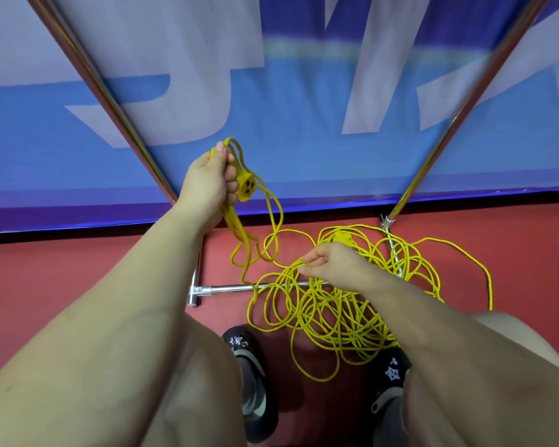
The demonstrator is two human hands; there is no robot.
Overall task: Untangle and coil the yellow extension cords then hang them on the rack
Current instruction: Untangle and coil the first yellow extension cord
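The left hand (207,180) is raised at about 11 o'clock from the middle of the view, and its fingers are curled around several gathered loops of a yellow extension cord (239,240). The yellow socket block (246,186) of this cord sits against the fingers of the same hand, with its holes facing the camera. Below the hand the held loops hang down toward the red floor (78,279).

The right hand (328,262) is lower, at about 5 o'clock from the left hand, just above the tangled pile of yellow cord (336,311). Its fingertips pinch one strand of the cord at the left edge of the pile. A second yellow socket block (342,237) lies in the pile, just beyond the right hand at 12 o'clock from it.

The pile lies on the floor in many crossed loops, and it covers part of the metal base bar of the rack (233,288). One long loop goes out to 3 o'clock. Two slanted metal poles of the rack rise from the floor, the left pole (110,101) toward 10 o'clock and the right pole (465,111) toward 2 o'clock. Behind them hangs a blue banner (304,140) with big white letters.

At 6 o'clock the two bare knees and two dark shoes, the left shoe (249,366) and the right shoe (389,379), are visible; some loops of the pile reach the right shoe.
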